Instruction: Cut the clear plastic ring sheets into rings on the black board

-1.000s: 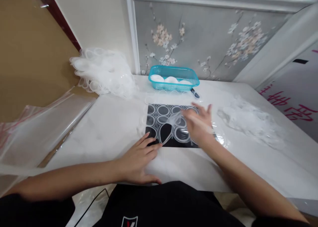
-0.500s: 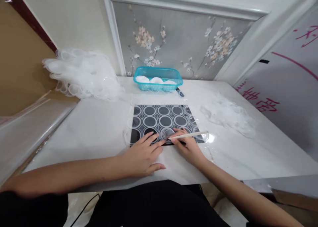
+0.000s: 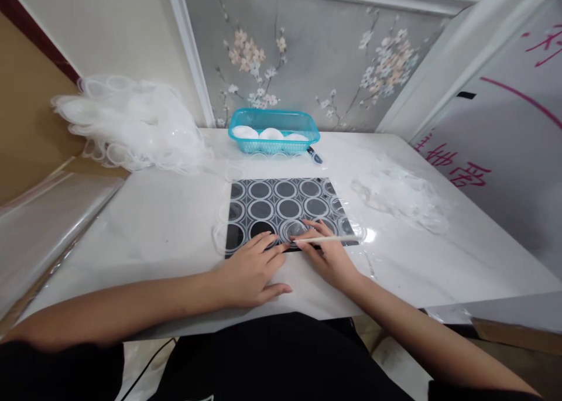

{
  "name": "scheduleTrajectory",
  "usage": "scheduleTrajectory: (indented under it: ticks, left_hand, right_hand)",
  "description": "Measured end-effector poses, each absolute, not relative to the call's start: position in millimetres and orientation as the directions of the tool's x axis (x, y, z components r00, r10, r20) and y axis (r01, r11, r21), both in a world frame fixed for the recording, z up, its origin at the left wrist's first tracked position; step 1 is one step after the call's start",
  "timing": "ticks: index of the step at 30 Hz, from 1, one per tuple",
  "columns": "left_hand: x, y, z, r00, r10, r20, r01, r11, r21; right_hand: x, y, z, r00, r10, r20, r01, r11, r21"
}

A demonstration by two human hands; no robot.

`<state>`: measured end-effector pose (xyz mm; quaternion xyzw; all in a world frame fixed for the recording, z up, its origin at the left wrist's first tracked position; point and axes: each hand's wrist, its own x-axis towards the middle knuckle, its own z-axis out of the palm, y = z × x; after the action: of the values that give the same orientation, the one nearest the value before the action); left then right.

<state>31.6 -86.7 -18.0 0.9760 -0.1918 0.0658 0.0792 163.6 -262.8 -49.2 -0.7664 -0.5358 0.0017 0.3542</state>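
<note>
While camera nearer, right hand (image 3: 330, 259), thin stick (image 3: 327, 239) unmoved on mat (image 3: 281, 205).

The only writing stands at the right edge of the frame, on a white board (image 3: 504, 155): red handwritten characters (image 3: 452, 167), seen upside down and too skewed to read. More red strokes (image 3: 542, 44) sit in the upper right corner, equally illegible.

A single head-worn camera looks forward and down across the white table (image 3: 167, 225) toward the floral wall panel (image 3: 307, 55) at the top of the frame. It sits close (forearms enter from the bottom edge). The black patterned mat (image 3: 281, 205) lies at centre.
</note>
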Motion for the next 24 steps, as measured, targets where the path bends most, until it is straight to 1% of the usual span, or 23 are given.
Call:
scheduleTrajectory:
  ticks: [2, 4, 5, 6, 7, 8, 9, 10, 11, 13, 14, 15, 17, 19, 21, 24]
  left_hand:
    - [32, -86, -17, 0.92, -0.361, 0.153, -0.385, -0.907, 0.169]
    - [32, -85, -15, 0.919, -0.363, 0.153, -0.388, -0.902, 0.188]
    - [32, -84, -14, 0.92, -0.363, 0.149, -0.387, -0.901, 0.195]
    - [32, -84, -13, 0.922, -0.36, 0.143, -0.383, -0.901, 0.203]
    - [32, -83, -11, 0.926, -0.354, 0.129, -0.374, -0.902, 0.214]
    - [32, -82, -10, 0.932, -0.346, 0.111, -0.362, -0.904, 0.229]
    - [32, -81, -9, 0.936, -0.34, 0.096, -0.353, -0.904, 0.243]
    - [33, -81, -8, 0.937, -0.338, 0.091, -0.35, -0.903, 0.251]
    - [35, -81, -8, 0.935, -0.342, 0.096, -0.355, -0.901, 0.251]
    - [41, -84, -8, 0.919, -0.373, 0.129, -0.394, -0.892, 0.221]
    - [45, -87, -9, 0.904, -0.401, 0.15, -0.425, -0.884, 0.194]
    - [50, -90, -10, 0.886, -0.433, 0.164, -0.457, -0.875, 0.161]
    - [61, -98, -12, 0.854, -0.491, 0.172, -0.51, -0.855, 0.091]
    - [71, -104, -14, 0.832, -0.527, 0.174, -0.539, -0.842, 0.028]
    - [79, -108, -16, 0.822, -0.541, 0.177, -0.548, -0.837, -0.017]
    - [85, -110, -18, 0.812, -0.552, 0.189, -0.554, -0.831, -0.049]
  right_hand:
    - [171, -261, -45, 0.288, 0.849, 0.443, 0.934, -0.148, -0.324]
    - [192, -259, -36, 0.215, 0.834, 0.508, 0.976, -0.173, -0.129]
    - [206, -258, -29, 0.234, 0.792, 0.563, 0.97, -0.227, -0.084]
    - [220, -258, -22, 0.283, 0.724, 0.629, 0.95, -0.3, -0.081]
    - [232, -259, -16, 0.354, 0.627, 0.694, 0.916, -0.383, -0.12]
    - [240, -262, -12, 0.424, 0.513, 0.746, 0.873, -0.45, -0.187]
    - [244, -266, -9, 0.457, 0.467, 0.757, 0.855, -0.467, -0.228]
    - [244, -271, -10, 0.477, 0.468, 0.744, 0.851, -0.457, -0.258]
    - [239, -277, -13, 0.483, 0.515, 0.708, 0.861, -0.426, -0.277]
    - [222, -288, -25, 0.475, 0.651, 0.591, 0.88, -0.345, -0.327]
    - [213, -293, -32, 0.485, 0.693, 0.533, 0.87, -0.32, -0.375]
    - [205, -296, -38, 0.504, 0.714, 0.487, 0.848, -0.301, -0.436]
    - [195, -300, -46, 0.548, 0.712, 0.44, 0.782, -0.25, -0.571]
    - [194, -300, -49, 0.587, 0.693, 0.419, 0.712, -0.195, -0.675]
    - [197, -299, -48, 0.615, 0.678, 0.404, 0.665, -0.169, -0.728]
    - [200, -298, -47, 0.635, 0.676, 0.373, 0.637, -0.185, -0.748]
